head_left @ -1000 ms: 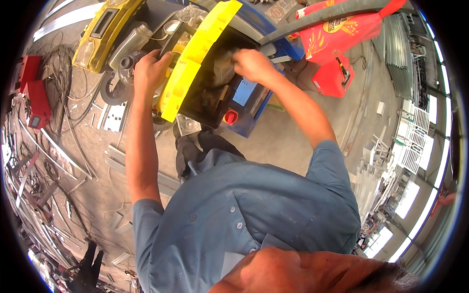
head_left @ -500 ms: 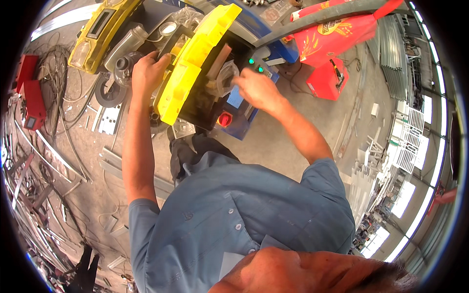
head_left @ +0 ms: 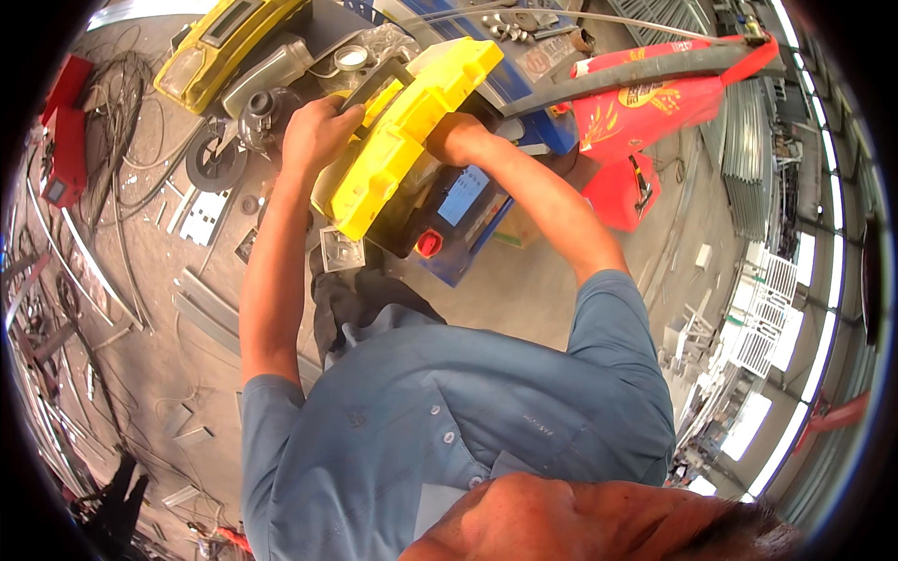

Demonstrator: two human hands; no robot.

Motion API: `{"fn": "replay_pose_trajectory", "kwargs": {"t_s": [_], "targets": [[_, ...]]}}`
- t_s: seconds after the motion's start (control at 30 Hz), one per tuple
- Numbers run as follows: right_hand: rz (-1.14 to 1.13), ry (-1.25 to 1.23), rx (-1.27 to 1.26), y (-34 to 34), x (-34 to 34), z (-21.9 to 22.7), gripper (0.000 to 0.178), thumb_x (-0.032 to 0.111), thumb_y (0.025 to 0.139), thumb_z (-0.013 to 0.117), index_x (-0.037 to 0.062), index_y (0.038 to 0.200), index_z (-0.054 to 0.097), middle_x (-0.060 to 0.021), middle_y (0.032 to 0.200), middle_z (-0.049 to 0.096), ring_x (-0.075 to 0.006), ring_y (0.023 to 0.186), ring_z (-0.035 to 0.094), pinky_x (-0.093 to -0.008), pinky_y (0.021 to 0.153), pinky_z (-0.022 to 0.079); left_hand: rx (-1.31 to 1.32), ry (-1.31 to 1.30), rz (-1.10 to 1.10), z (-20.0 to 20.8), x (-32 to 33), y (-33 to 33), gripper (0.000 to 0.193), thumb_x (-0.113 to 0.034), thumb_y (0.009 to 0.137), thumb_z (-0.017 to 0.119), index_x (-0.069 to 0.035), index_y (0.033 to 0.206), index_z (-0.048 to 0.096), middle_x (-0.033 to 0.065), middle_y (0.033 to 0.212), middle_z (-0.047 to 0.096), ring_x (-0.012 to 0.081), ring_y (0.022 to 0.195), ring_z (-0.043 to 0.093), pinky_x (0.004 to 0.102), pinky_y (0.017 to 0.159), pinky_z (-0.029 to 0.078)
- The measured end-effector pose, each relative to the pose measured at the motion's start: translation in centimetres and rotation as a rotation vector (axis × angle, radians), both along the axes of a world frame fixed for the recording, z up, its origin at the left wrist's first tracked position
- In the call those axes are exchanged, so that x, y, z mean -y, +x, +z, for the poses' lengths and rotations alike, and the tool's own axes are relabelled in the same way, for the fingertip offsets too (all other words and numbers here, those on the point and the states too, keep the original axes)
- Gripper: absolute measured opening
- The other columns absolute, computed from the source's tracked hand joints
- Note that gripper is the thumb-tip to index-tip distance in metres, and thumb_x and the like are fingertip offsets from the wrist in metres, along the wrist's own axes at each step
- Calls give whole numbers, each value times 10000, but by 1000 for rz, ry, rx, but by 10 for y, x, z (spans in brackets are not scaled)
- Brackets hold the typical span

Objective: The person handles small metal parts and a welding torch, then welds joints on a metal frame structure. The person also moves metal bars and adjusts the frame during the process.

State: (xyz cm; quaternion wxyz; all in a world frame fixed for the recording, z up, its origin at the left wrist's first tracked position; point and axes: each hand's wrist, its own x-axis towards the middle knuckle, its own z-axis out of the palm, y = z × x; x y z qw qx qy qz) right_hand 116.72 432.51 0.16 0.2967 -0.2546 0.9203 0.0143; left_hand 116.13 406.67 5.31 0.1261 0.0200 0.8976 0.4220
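Observation:
A toolbox with a yellow lid stands tilted up on a blue machine, its dark inside toward the right. My left hand is closed round the lid's far-left edge, near the handle, fingers curled over it. Behind the lid, my right hand reaches into the dark box. Its fingers are hidden there, so what they touch does not show. Just below my right wrist, the machine bears a light blue label and a red rotary knob.
A yellow case, a clear plastic bottle and a black spool lie to the left. A red bag hangs at the right above a red box. Cables and metal strips litter the left floor.
My right hand has moved left from above the machine's panel into the box, hiding its fingers. My left hand keeps its hold on the lid. The whole view has shifted slightly.

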Motion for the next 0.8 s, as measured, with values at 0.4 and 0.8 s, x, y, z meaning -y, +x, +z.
{"fn": "replay_pose_trajectory", "kwargs": {"t_s": [0.4,0.8], "targets": [[201,267,198,16,24,-94,396,277,929,555,108,1261,688,-125,1272,690,-288,1163,661,-431,949,509,-11,39,6,-4,5,1,446,-410,846,635,-50,1081,751,236,854,704,378,843,704,429,777,535],[102,-94,59,30,15,-69,394,255,946,536,115,1300,638,-154,1276,667,-324,1173,639,-444,968,502,-96,57,28,-21,7,-2,431,-401,846,628,-20,1012,741,255,825,686,405,819,688,450,758,532]]}}
